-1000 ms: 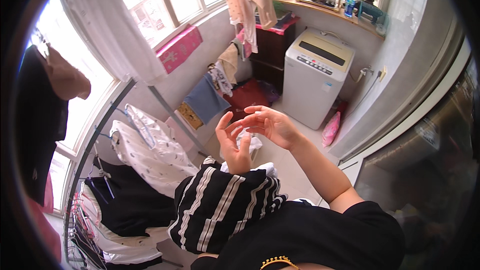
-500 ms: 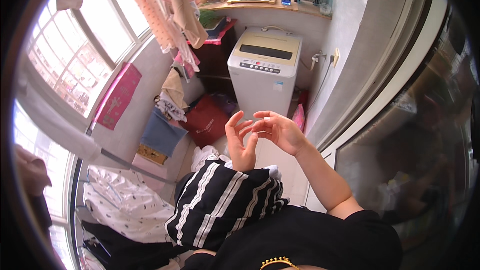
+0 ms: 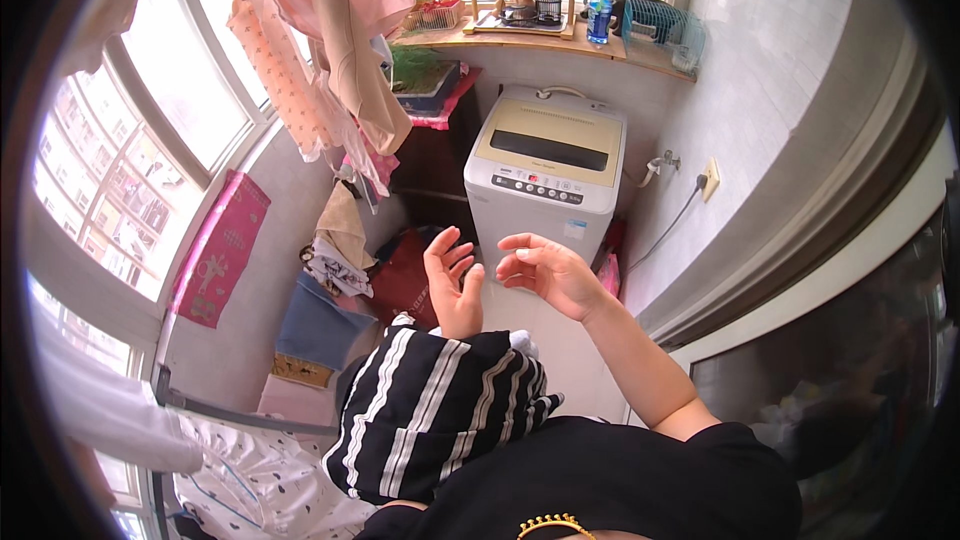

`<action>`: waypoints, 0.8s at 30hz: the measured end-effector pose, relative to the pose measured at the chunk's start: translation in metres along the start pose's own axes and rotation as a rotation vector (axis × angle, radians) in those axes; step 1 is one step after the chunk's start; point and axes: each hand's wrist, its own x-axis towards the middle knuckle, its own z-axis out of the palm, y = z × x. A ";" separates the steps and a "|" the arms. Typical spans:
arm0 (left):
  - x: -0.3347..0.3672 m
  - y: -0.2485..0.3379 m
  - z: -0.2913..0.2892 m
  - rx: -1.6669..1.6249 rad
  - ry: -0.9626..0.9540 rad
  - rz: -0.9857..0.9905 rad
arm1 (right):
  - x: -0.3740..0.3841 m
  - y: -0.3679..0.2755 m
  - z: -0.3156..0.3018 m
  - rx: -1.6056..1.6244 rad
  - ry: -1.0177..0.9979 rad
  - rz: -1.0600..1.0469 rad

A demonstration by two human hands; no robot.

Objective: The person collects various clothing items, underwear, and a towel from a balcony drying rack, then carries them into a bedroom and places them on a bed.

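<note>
A black-and-white striped cloth (image 3: pixel 430 410) is carried in a bundle over the left forearm, close against the body; the step in hand seems best read as a carry, with no grip being taken. The left hand (image 3: pixel 456 285) is held up beyond the bundle, palm turned inward, fingers spread and slightly bent, nothing gripped. The right hand (image 3: pixel 552 275) is raised just beside it, loosely curled and likewise empty, and a gap is left between the two. For a next move, it is judged that the left forearm would need to be held steady so that the cloth is not shed, while the right hand could be used freely.

Below, a pale tiled floor (image 3: pixel 575 355) is seen. Ahead, a top-loading washing machine (image 3: pixel 490 205) is placed with its lid down, beneath a wooden ledge (image 3: pixel 450 38) on which a blue-labelled bottle (image 3: pixel 599 15) and a teal wire cage (image 3: pixel 655 28) are set. Peach laundry (image 3: pixel 275 70) is hung by the windows, a red bag (image 3: pixel 405 280) is left near the machine, and the right side is bounded by a dark glass door (image 3: pixel 850 370)
</note>
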 end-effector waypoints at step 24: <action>0.108 -0.053 -0.053 0.288 0.230 -0.015 | 0.167 -0.005 -0.029 -0.224 -0.214 0.060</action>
